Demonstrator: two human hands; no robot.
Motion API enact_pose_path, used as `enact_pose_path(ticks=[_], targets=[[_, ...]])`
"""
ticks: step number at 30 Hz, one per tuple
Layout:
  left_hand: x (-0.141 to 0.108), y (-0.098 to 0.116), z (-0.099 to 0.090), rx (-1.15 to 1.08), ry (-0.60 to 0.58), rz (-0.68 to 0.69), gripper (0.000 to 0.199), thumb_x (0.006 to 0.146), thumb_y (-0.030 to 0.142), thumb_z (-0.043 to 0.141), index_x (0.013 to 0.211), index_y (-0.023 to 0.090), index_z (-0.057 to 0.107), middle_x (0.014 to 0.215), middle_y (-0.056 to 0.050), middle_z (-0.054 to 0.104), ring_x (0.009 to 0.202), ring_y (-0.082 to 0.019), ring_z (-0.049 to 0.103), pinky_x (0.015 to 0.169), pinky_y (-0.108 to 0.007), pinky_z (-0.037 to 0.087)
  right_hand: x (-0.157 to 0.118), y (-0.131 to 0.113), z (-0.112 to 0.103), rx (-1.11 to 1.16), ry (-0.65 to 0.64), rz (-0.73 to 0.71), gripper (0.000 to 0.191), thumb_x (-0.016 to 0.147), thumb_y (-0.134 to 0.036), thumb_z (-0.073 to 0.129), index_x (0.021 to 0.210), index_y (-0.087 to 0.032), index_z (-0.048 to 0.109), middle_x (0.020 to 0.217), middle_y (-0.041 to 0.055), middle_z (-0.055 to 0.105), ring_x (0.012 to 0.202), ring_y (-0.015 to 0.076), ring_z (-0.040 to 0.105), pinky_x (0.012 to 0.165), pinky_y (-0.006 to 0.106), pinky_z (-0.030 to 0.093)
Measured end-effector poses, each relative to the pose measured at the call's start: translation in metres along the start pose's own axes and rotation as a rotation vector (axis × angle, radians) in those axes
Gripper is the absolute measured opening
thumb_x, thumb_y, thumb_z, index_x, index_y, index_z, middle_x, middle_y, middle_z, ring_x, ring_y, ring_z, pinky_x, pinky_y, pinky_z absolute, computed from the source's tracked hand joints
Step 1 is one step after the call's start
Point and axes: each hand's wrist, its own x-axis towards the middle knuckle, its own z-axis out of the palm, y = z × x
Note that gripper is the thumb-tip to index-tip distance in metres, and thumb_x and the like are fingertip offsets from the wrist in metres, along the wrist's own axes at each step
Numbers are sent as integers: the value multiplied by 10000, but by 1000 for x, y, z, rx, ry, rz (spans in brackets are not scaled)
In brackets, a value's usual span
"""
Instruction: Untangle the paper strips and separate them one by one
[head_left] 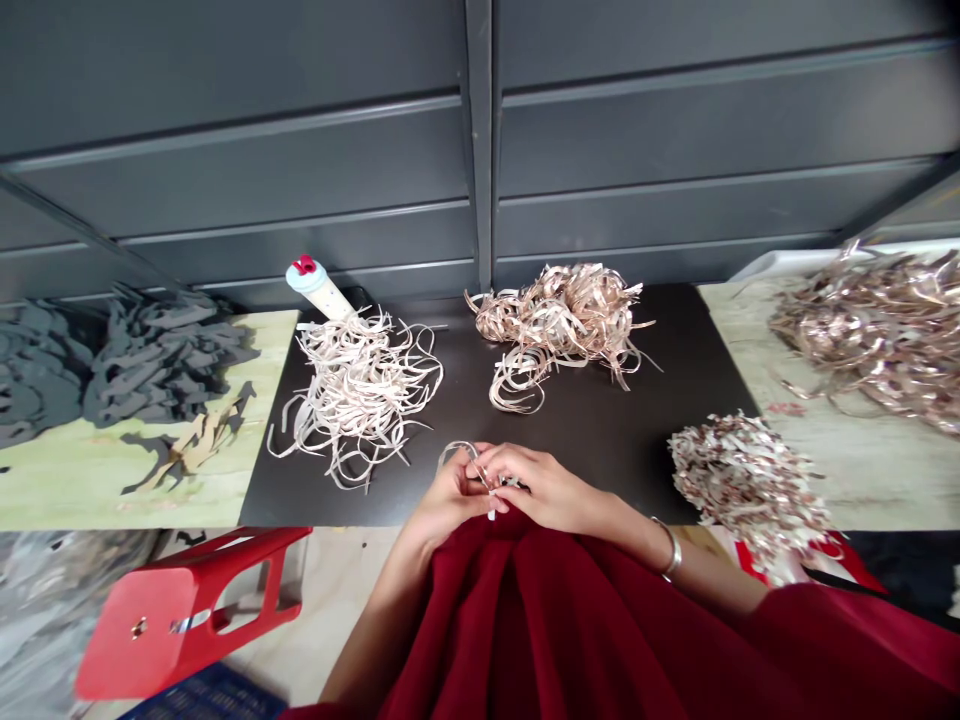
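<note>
My left hand (448, 500) and my right hand (551, 488) meet at the front edge of the black mat, fingers pinched close together. Between them is a thin pale strip (457, 445) that loops up above the fingers, with a small white end poking out below. Both hands are closed on it; the fingers partly hide how it runs. Ahead and to the left lies a tangled heap of cream strips (364, 385). Shiny rose-gold strips (562, 315) form another heap straight ahead. Right of my forearm is a pile of short knotted pieces (750, 485) in white and rose-gold.
A pale bottle with a red top (321, 288) stands behind the cream heap. Dark grey cut pieces (161, 355) cover the left table, more rose-gold strips (885, 330) the right one. Grey panels (300, 150) rise behind. A red stool (150, 625) is at lower left.
</note>
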Motion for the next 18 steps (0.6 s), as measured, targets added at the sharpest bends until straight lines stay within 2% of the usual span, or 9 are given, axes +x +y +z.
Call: enact_pose_path(ticks=[4,8,11,14,18], targets=[[-2,-1,-3,65,5,-21,623,593,177,820,1086,172,438,771,13,649,631,-140,675,605,-216,508,-2,1,-11,16,-26,30,354,850,-6,410,1116,-210,524,1081,38,634,1008,145,604,877,276,474],[-2,-1,-5,78,-41,-21,556,610,162,809,1051,172,469,771,14,640,661,-138,669,600,-203,486,-2,-1,-17,17,-57,20,357,853,-30,426,1156,-204,501,1088,41,640,975,149,622,852,278,488],[3,-2,-4,-4,24,85,506,598,140,813,1006,170,514,838,2,632,749,-128,653,669,-211,497,2,-2,-13,-65,-48,-16,320,858,-93,486,1160,-196,507,1118,71,624,1039,181,589,899,325,474],[9,-5,-4,-60,118,197,497,560,135,829,949,173,522,816,25,613,706,-107,635,650,-208,506,5,-3,-8,-133,11,-51,340,854,-98,494,1181,-193,511,1211,99,578,1162,201,512,974,361,433],[8,-3,-8,0,63,116,539,573,134,819,992,181,483,755,35,626,635,-123,648,632,-247,528,6,-2,-12,-53,-37,-69,446,843,-18,405,1235,-219,479,1286,67,556,1205,167,498,1001,337,414]])
